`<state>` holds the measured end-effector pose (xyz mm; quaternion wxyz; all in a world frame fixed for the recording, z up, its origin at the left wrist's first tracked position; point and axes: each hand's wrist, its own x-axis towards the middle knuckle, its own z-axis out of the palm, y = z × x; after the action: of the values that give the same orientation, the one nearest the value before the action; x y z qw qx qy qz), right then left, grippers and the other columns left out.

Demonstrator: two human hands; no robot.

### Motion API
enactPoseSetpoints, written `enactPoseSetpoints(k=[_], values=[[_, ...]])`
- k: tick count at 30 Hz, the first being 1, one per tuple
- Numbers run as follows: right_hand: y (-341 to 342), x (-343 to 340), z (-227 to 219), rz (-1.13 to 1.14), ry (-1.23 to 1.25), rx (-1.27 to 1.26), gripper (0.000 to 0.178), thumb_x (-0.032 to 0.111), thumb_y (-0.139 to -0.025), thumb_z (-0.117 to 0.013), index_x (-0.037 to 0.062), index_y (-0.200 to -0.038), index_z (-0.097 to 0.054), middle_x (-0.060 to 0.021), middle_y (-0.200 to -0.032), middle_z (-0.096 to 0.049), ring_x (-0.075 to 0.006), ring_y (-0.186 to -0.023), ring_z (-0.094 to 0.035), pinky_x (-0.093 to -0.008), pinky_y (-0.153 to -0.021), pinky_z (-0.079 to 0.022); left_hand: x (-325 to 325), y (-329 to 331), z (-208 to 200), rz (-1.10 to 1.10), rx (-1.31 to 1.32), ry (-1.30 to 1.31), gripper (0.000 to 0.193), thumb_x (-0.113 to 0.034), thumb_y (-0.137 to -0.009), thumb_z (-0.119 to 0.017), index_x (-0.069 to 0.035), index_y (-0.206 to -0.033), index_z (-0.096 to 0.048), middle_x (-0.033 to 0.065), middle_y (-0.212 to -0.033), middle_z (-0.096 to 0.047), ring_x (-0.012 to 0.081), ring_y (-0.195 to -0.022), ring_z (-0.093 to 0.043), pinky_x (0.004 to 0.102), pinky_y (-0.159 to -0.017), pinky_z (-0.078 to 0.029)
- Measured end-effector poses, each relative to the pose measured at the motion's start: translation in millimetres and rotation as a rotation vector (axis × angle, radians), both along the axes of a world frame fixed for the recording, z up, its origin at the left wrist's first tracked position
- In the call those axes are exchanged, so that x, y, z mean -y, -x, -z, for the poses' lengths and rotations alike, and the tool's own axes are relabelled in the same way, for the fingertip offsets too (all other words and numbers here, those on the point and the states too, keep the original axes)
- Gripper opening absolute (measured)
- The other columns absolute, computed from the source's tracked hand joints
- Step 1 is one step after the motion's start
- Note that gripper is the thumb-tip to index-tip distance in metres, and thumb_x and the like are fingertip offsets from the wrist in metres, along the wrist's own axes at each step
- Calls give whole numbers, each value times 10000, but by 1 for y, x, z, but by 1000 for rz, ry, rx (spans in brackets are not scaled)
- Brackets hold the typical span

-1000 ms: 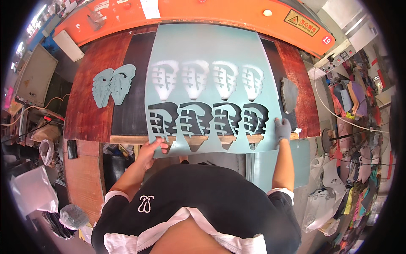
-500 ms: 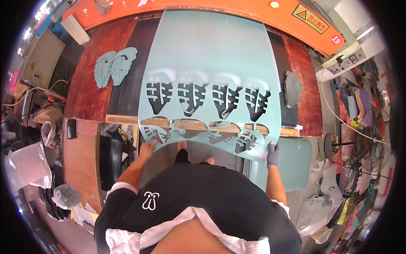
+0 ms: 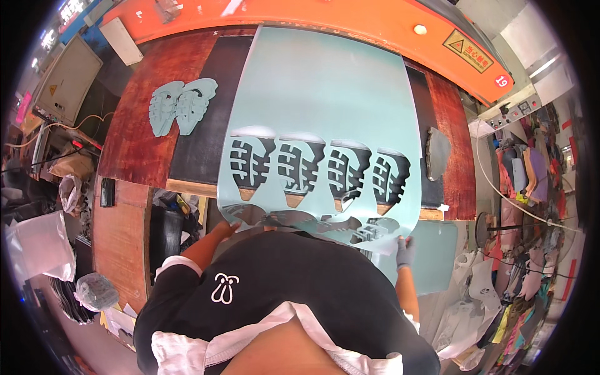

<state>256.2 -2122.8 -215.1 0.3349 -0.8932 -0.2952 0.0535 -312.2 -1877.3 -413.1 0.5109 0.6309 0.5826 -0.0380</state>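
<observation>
A wide pale blue-green foam-like sheet [image 3: 331,81] lies over the board and droops past its front edge towards me. Two rows of sole-shaped cut-outs pierce its near part, and the nearer row hangs below the edge. My bare left hand [image 3: 226,229] is closed on the sheet's near left corner. At the near right corner, my right hand [image 3: 405,251], in a grey glove, grips the sheet as well. Two cut pieces in the same colour, a left one [image 3: 164,109] and a right one [image 3: 196,105], lie side by side left of the sheet, touching.
An orange machine beam [image 3: 350,28] spans the far side of the table. The dark board [image 3: 206,122] lies on red-brown wood [image 3: 128,131]. To the sheet's right is a grey slab [image 3: 437,153]. Stacked coloured scraps [image 3: 525,187] stand at the far right; a plastic-wrapped bundle [image 3: 97,291] sits at left.
Both hands have drawn the sheet towards me, so the farther row of cut-outs now reaches over the board's front edge. The near end hangs more folded. The two cut pieces stay put.
</observation>
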Motion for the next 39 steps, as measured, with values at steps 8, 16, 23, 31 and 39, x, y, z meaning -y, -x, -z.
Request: enactPoseSetpoints(k=[8, 16, 23, 31, 39], values=[[10, -108, -111, -136, -92, 381, 498, 325, -868, -586, -18, -1218, -501, -193, -1200, -543, -344, -1125, -511, -393, -951, -406, -102, 3, -235, 345, 819, 357, 276, -282, -938, -493, -69, -1042, -633, 27, -874, -652, 117, -778, -612, 257, -645, -480], [-7, -284, -114, -300, 256, 617, 597, 477, -852, -519, 47, -1266, -505, -192, -1333, -460, -354, -1223, -428, -440, -1002, -355, -200, -137, -267, 199, -22, -1077, 523, -375, -904, -497, -123, -1355, -415, 89, -1452, -310, 277, -1352, -256, 478, -1088, -199], [-26, -314, -92, -363, 222, 823, 590, 499, -832, -507, 76, -1243, -528, -181, -1309, -484, -370, -1200, -419, -503, -958, -341, -210, -137, -242, 231, -222, -1038, 596, -432, -907, -466, -139, -1410, -339, 70, -1515, -212, 275, -1401, -164, 522, -1106, -138], [-68, -293, -124, -343, -118, 565, 534, 458, -770, -629, 61, -1118, -548, -183, -1120, -566, -372, -1078, -515, -469, -898, -414, -212, -132, -242, 181, -142, -1068, 557, -379, -906, -497, -106, -1378, -379, 90, -1493, -253, 284, -1386, -198, 516, -1096, -163], [-137, -267, -144, 102, 438, 221, 981, 547, -603, -681, 191, -1431, -291, -172, -1501, -199, -420, -1291, -355, -508, -1009, -370, -163, -78, -215, -273, 21, -1097, 402, -191, -886, -524, 5, -1236, -508, 200, -1217, -548, 357, -1138, -497, 420, -977, -372]])
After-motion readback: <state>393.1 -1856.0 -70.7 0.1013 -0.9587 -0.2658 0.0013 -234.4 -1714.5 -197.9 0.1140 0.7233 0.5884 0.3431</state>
